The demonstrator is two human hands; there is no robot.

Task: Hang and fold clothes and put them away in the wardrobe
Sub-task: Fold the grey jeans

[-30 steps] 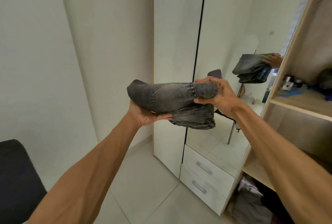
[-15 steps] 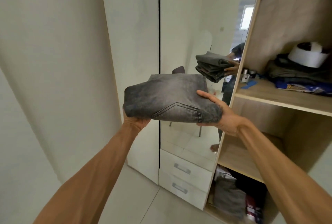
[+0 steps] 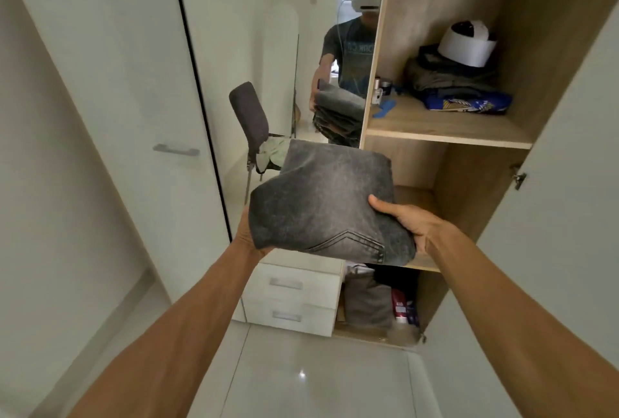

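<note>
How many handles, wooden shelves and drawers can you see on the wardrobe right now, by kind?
Door handles: 1, the bar handle on the closed door.
Drawer handles: 2, upper and lower.
Drawers: 2, upper drawer and lower drawer.
Wooden shelves: 2, upper shelf and middle shelf.
Total: 7

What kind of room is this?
Most likely a bedroom or dressing area at home. An open wooden wardrobe has clothes on its shelves, a tall mirror stands beside it, and both hands hold folded grey jeans in front of it.
</note>
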